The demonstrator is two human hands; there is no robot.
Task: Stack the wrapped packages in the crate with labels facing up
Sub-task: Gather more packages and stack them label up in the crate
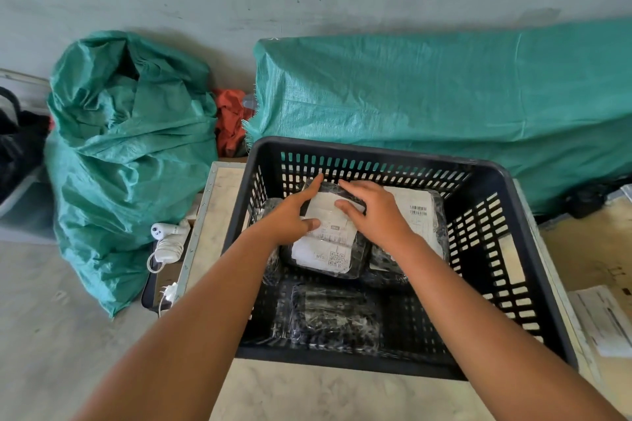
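A black slotted plastic crate (506,202) stands on a pale table. Inside it lie several packages in dark wrap. The middle package (328,249) has its white label up, with a QR code showing. My left hand (290,215) grips its left edge, thumb on the label. My right hand (376,212) presses on its upper right part, fingers spread over the top. To the right lies another package (419,210) with a barcode label facing up. A dark package (335,318) near the crate's front shows no label. One more package (270,212) sits at the left, mostly hidden.
A crumpled green sack (130,154) stands on the floor at left, and a long green woven bundle (444,96) lies behind the crate. A white handheld device with a cord (169,236) rests left of the table. Papers (605,318) lie at the right.
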